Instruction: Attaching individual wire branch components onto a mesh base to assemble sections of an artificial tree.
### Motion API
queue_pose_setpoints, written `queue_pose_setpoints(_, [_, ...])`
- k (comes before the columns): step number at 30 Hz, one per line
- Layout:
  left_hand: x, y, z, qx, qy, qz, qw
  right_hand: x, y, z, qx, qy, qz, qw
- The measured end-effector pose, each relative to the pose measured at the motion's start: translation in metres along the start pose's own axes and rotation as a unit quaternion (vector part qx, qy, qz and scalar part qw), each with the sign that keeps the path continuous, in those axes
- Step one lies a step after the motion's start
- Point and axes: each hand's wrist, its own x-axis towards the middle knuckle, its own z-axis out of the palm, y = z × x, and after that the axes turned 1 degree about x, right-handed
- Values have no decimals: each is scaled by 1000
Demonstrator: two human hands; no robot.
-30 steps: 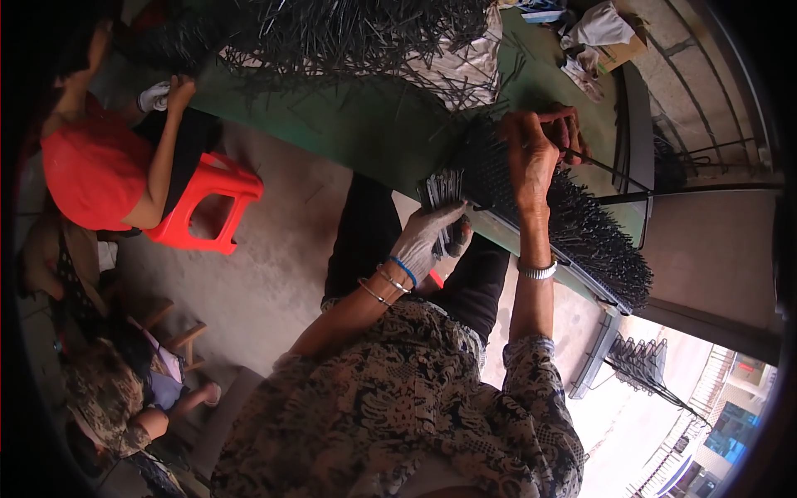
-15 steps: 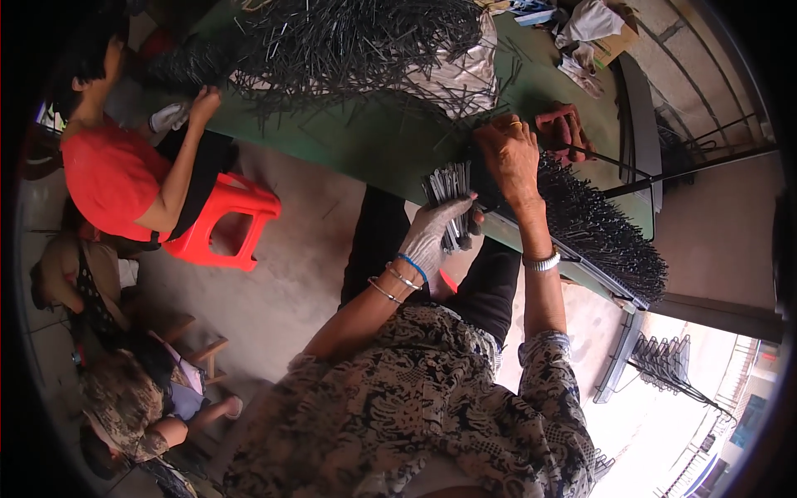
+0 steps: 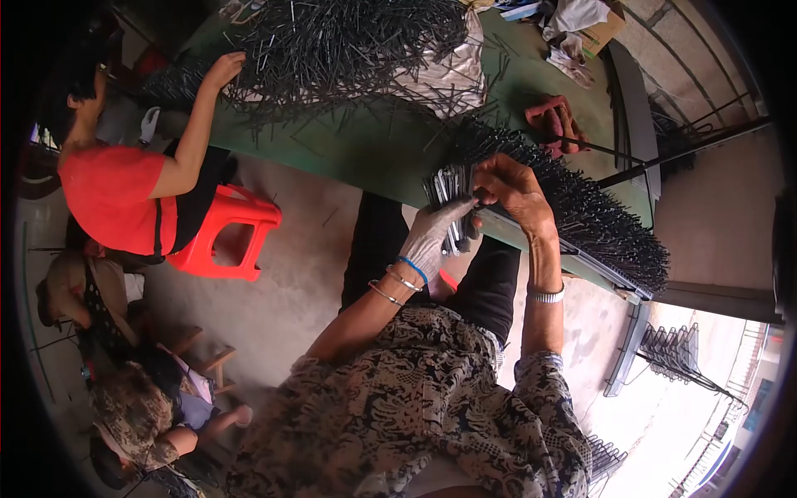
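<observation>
My left hand (image 3: 429,235), in a pale glove with its fingertips bare, is closed round a bundle of thin grey-black strips (image 3: 447,181) at the near edge of the green table (image 3: 332,162). Just right of the bundle, my bare right hand (image 3: 516,195) has its fingers pinched together close to the left thumb. Whatever lies between those fingertips is too small and dark to tell. Beyond and to the right of it, a long dense row of black strips (image 3: 594,212) stands along the table edge.
A big heap of loose black strips (image 3: 349,50) lies on pale sheeting (image 3: 448,83). A dark red cloth (image 3: 554,120) rests behind the row. At left, a person in red (image 3: 116,195) reaches to the heap beside a red stool (image 3: 241,224). Another person (image 3: 133,407) sits lower left.
My right hand has come back from the far end of the row toward the bundle in my left hand. The person in red has raised an arm to the heap.
</observation>
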Motion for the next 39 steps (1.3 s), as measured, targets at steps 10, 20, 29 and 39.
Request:
queue_pose_setpoints(10, [2,4,-5,22,12,20,999,1,-5,7,-20,23,-2,1000])
queue_pose_setpoints(20, [5,4,5,-33,19,15,999,16,-8,-3,-322,311,-229,864])
queue_pose_setpoints(29, [20,-11,4,-33,86,-60,994,53,16,-2,-397,302,-288,817])
queue_pose_setpoints(39, [6,-4,2,-45,34,-36,998,60,7,7,-554,221,-222,771])
